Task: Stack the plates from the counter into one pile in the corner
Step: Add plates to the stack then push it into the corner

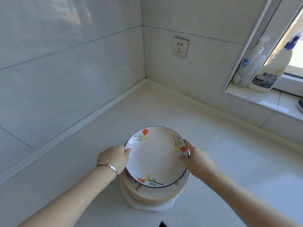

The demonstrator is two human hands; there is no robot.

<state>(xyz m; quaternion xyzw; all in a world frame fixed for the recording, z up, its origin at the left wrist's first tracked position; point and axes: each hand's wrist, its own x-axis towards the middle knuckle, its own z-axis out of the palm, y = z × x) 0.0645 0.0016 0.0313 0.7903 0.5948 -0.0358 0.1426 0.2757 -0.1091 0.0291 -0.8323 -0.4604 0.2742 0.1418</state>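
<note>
A pile of plates (152,196) sits low in the middle of the white counter (221,161). On top lies a white plate with orange flowers and a dark blue rim (155,158). My left hand (114,158), with a bracelet on its wrist, grips that plate's left edge, thumb over the rim. My right hand (195,158) grips its right edge, with fingers on the rim. Beneath it are plates with a purple-brown pattern and plain cream ones; their count is hidden. The pile's bottom piece is white with a wavy edge.
The counter's corner (146,79) lies beyond the pile, where two tiled walls meet. A wall socket (180,47) sits above it to the right. Two cleaner bottles (265,71) stand on the window sill at the right. A dark object (163,224) pokes in at the bottom edge.
</note>
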